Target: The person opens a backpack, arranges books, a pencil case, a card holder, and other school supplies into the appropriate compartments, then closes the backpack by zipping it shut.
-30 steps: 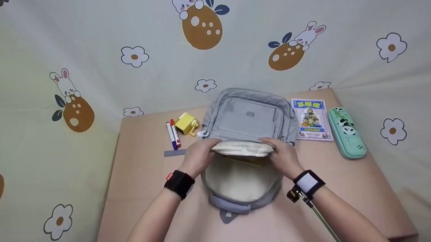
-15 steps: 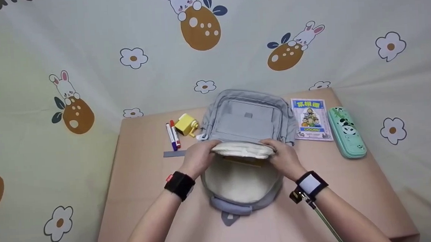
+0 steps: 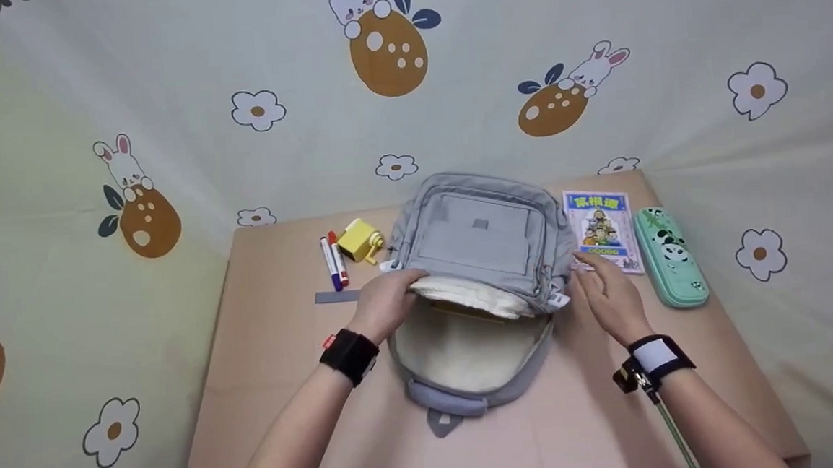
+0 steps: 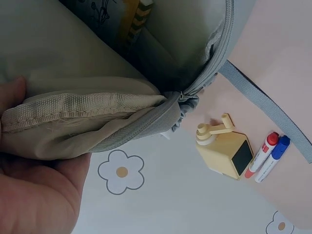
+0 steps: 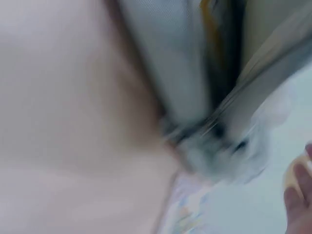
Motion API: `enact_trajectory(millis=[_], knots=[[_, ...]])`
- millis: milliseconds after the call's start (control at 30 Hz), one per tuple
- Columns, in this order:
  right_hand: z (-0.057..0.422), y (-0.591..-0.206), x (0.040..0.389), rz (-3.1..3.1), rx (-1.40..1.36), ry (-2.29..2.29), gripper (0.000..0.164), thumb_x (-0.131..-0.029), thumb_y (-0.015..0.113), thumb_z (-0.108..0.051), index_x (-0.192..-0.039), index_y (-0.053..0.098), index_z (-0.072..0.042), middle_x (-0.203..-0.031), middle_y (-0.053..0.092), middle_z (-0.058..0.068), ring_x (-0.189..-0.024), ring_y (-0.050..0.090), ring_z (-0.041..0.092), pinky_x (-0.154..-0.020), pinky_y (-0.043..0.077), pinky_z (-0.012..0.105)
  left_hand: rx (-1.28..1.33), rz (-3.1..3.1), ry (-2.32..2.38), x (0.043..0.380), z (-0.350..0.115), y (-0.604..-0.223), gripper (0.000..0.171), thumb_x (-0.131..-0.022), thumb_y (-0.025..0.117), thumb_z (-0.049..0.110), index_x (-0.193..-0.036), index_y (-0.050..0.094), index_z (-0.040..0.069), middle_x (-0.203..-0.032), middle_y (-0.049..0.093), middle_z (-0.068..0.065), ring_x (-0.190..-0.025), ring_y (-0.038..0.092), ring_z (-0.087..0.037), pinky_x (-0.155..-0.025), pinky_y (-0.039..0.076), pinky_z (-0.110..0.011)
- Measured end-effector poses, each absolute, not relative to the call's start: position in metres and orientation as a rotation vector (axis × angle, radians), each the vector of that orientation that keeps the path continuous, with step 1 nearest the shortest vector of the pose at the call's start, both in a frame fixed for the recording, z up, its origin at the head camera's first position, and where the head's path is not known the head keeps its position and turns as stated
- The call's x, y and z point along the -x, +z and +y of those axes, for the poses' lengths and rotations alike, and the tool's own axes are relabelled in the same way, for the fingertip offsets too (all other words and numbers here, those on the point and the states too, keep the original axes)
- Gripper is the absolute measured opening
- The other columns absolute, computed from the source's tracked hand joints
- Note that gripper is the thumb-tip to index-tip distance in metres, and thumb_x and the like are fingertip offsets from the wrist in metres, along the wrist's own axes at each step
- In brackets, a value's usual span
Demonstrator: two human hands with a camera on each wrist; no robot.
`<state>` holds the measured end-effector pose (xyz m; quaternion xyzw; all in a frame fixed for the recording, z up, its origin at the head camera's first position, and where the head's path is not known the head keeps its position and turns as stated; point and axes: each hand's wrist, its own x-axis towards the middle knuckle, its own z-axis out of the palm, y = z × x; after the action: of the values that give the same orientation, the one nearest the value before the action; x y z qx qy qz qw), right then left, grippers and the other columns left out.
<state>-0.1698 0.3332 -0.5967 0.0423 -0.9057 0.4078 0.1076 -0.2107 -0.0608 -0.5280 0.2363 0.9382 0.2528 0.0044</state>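
A grey backpack [image 3: 485, 237] lies on its back on the table, its main compartment unzipped and the cream lining showing. My left hand [image 3: 386, 302] pinches the front panel's edge [image 4: 73, 109] between thumb and fingers, lifting it at the left. Inside the compartment, a book with a yellow-striped edge [image 4: 136, 22] shows in the left wrist view. My right hand [image 3: 612, 296] is off the bag, fingers extended, beside its right side and close to a comic-style booklet [image 3: 602, 226] with a blue and pink cover. The right wrist view is blurred.
Left of the backpack lie a yellow pencil sharpener [image 3: 360, 240] with a crank, two markers [image 3: 333, 262] and a grey strap [image 3: 337, 297]. At the right edge of the table [image 3: 267, 388] is a mint panda pencil case [image 3: 671, 256]. A printed cloth [image 3: 478, 56] hangs behind.
My right hand has let go of the panel's edge and moved right, toward the booklet. The panel's right corner has sagged. My left hand keeps its grip.
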Motion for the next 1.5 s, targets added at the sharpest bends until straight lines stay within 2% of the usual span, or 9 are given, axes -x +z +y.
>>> enact_trajectory(millis=[100,333,433,667,800,1000,1267,1400,1500], knots=[[0.350,-0.615,0.179,-2.795,-0.005,1.054,0.044,-0.108,0.047,-0.023,-0.145,0.053,0.000,-0.148,0.047,0.030,-0.139,0.038,0.051,-0.115,0.025,0.063,-0.724,2.944,0.802,0.212,-0.061,-0.528,0.035,-0.092,0.062,0.000,-0.122,0.074,0.015,-0.119,0.073,-0.003,-0.107,0.069,-0.025,-0.089,0.054,-0.043],[0.361,-0.648,0.190,-3.066,-0.087,0.589,0.056,-0.110,0.040,-0.025,-0.146,0.038,0.017,-0.151,0.032,0.041,-0.142,0.022,0.060,-0.117,0.015,0.064,-0.707,2.948,0.768,0.214,-0.058,-0.525,0.037,-0.091,0.062,0.000,-0.122,0.074,0.016,-0.119,0.073,-0.003,-0.107,0.069,-0.025,-0.089,0.054,-0.043],[0.361,-0.652,0.195,-3.131,-0.077,0.528,0.062,-0.110,0.038,-0.031,-0.148,0.032,0.018,-0.153,0.026,0.042,-0.143,0.018,0.061,-0.116,0.015,0.067,-0.711,2.948,0.758,0.214,-0.058,-0.524,0.035,-0.092,0.062,0.001,-0.121,0.074,0.015,-0.119,0.074,-0.002,-0.107,0.070,-0.025,-0.090,0.054,-0.042],[0.363,-0.656,0.207,-3.300,0.016,0.609,0.079,-0.108,0.026,-0.051,-0.158,0.016,0.009,-0.162,0.008,0.036,-0.148,0.003,0.056,-0.117,0.003,0.067,-0.695,2.950,0.751,0.213,-0.056,-0.526,0.034,-0.092,0.061,0.001,-0.121,0.075,0.014,-0.119,0.073,-0.002,-0.109,0.069,-0.023,-0.091,0.053,-0.042],[0.363,-0.659,0.207,-3.336,0.039,0.613,0.079,-0.108,0.023,-0.052,-0.158,0.013,0.009,-0.162,0.006,0.036,-0.148,0.003,0.057,-0.117,0.002,0.068,-0.704,2.941,0.742,0.214,-0.054,-0.525,0.034,-0.093,0.062,0.002,-0.122,0.074,0.014,-0.120,0.073,-0.002,-0.110,0.069,-0.024,-0.093,0.053,-0.042],[0.355,-0.658,0.206,-3.329,0.019,0.568,0.072,-0.110,0.030,-0.042,-0.158,0.014,0.009,-0.163,0.009,0.035,-0.148,0.006,0.056,-0.117,0.003,0.068,-0.680,2.938,0.732,0.215,-0.057,-0.522,0.033,-0.094,0.061,0.003,-0.121,0.074,0.015,-0.120,0.073,-0.002,-0.110,0.069,-0.024,-0.093,0.053,-0.041],[0.353,-0.659,0.208,-3.315,0.004,0.534,0.068,-0.110,0.030,-0.038,-0.157,0.019,0.010,-0.161,0.014,0.035,-0.147,0.011,0.057,-0.116,0.005,0.070,-0.657,2.933,0.740,0.216,-0.058,-0.522,0.034,-0.094,0.060,0.002,-0.123,0.074,0.015,-0.121,0.073,-0.002,-0.111,0.068,-0.024,-0.095,0.052,-0.041],[0.356,-0.657,0.210,-3.289,-0.019,0.506,0.066,-0.109,0.034,-0.035,-0.155,0.025,0.011,-0.158,0.022,0.038,-0.145,0.017,0.057,-0.116,0.009,0.069,-0.650,2.933,0.749,0.215,-0.057,-0.523,0.034,-0.093,0.061,0.002,-0.122,0.074,0.015,-0.120,0.073,-0.001,-0.110,0.068,-0.023,-0.095,0.052,-0.040],[0.362,-0.655,0.212,-3.264,-0.024,0.519,0.065,-0.108,0.036,-0.032,-0.153,0.024,0.014,-0.157,0.020,0.040,-0.145,0.016,0.058,-0.117,0.010,0.066,-0.665,2.940,0.755,0.215,-0.056,-0.524,0.034,-0.092,0.061,0.001,-0.120,0.075,0.016,-0.118,0.074,0.000,-0.107,0.069,-0.022,-0.092,0.053,-0.040]])
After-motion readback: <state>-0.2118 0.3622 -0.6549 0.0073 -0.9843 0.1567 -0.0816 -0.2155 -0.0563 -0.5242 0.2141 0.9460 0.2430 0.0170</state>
